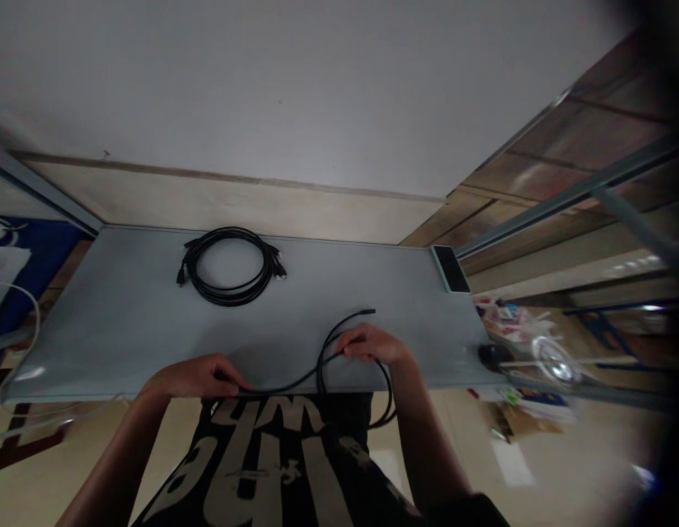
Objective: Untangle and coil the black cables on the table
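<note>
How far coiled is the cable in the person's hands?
Partly coiled: the cable forms one loop at the right hand; the rest runs straight to the left hand.

black cable [339,344] — thin, partly looped | lies at the table's near edge, 6 o'clock | one end points toward 1 o'clock | a loop hangs over the edge — pinched in both hands

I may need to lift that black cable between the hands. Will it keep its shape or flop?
Probably floppy: the cable sags in a loose curve between the left hand and the right hand, and a loop droops over the table edge. It looks thin, so likely light. The free end may swing about.
</note>
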The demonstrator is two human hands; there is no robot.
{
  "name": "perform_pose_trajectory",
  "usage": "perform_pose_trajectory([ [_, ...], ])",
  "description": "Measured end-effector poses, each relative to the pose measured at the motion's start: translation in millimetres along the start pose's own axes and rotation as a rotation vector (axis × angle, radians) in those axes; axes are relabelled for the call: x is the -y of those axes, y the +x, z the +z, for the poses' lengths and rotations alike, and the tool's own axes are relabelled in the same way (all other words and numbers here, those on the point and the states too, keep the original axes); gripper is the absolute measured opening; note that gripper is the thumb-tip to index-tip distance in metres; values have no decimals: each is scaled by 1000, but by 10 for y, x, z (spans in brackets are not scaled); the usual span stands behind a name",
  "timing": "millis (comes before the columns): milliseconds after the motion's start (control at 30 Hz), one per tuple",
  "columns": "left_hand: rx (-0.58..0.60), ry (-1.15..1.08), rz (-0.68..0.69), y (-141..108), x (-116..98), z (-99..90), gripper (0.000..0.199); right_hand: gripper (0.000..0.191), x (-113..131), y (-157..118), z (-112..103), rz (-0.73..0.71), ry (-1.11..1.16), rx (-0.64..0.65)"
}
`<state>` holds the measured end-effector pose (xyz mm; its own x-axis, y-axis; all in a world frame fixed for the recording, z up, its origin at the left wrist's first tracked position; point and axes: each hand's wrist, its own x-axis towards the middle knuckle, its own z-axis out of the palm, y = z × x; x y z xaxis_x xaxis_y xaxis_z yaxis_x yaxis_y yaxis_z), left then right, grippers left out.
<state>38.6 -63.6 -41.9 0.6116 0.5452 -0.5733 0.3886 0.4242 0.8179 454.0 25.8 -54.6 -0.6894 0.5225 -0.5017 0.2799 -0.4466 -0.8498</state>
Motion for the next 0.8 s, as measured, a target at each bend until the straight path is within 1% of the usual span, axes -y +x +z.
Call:
perform_pose_trajectory([
  [67,-220,-113,32,18,2,-21,45,43,-10,-2,-19,-113,115,-262],
  [100,-329,-190,53,30,3,-32,48,50,-15,-24,-36,-151,164,-345],
  [133,-445,-274,88,40,6,-44,50,56,-21,-57,-59,-168,198,-382],
  [167,-537,-348,126,47,10,-56,51,59,-28,-101,-86,-161,211,-379],
  [200,-597,-395,159,51,14,-70,51,57,-36,-150,-113,-133,204,-349],
  [267,-669,-413,193,50,24,-96,49,48,-54,-239,-161,-65,162,-284],
  [333,-710,-368,195,49,30,-115,45,39,-71,-278,-188,-12,108,-214],
  [400,-737,-296,179,63,26,-125,41,33,-79,-246,-192,25,61,-95],
  [467,-733,-225,139,89,8,-133,37,28,-68,-157,-185,78,22,80],
  [533,-692,-160,112,105,-22,-145,34,29,-39,-54,-187,137,-12,239],
  [567,-665,-129,113,105,-38,-155,33,29,-20,-10,-195,161,-25,287],
  [600,-639,-98,121,97,-54,-165,31,30,-1,26,-208,168,-30,298],
  [633,-613,-70,129,85,-70,-175,29,30,17,55,-225,155,-18,266],
  [667,-587,-51,131,70,-85,-183,28,31,32,79,-242,117,16,186],
  [733,-529,-62,108,51,-122,-181,30,33,52,122,-269,-23,118,-106],
  [800,-511,-100,92,70,-179,-149,42,39,60,167,-271,-125,178,-355],
])
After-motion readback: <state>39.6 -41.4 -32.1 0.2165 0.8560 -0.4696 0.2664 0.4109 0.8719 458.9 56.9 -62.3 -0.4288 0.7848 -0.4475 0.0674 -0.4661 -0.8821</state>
